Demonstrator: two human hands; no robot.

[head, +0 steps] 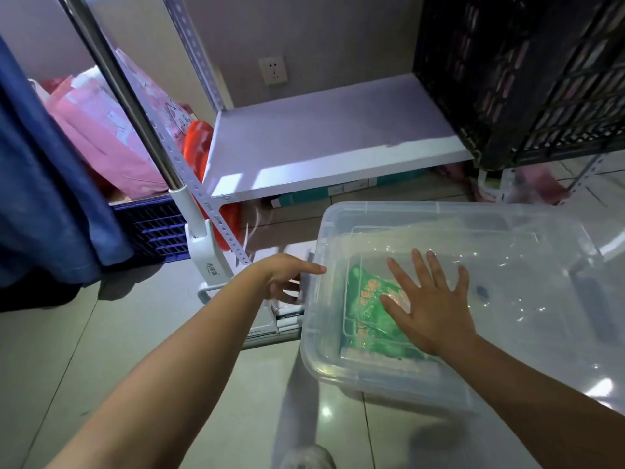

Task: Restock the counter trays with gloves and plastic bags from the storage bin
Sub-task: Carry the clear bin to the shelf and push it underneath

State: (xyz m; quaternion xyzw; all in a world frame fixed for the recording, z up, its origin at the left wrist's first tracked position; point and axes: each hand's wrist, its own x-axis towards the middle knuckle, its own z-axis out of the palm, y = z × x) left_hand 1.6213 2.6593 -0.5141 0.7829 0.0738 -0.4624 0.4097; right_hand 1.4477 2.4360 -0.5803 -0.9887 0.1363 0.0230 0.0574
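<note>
From the head view, the clear lidded plastic storage bin [473, 299] sits on the tiled floor [135, 333], just near of the white shelf [321, 137]. The right hand [436, 313] lies flat on the lid, fingers spread, gripping nothing. The left hand [287, 279] curls at the bin's left-end latch [306, 282]; whether it has hold of it I cannot tell. A green printed plastic packet [368, 309] shows through the lid. If the latch springs free under that downward press, the lid may flex or the bin skid on the glossy tiles.
</note>
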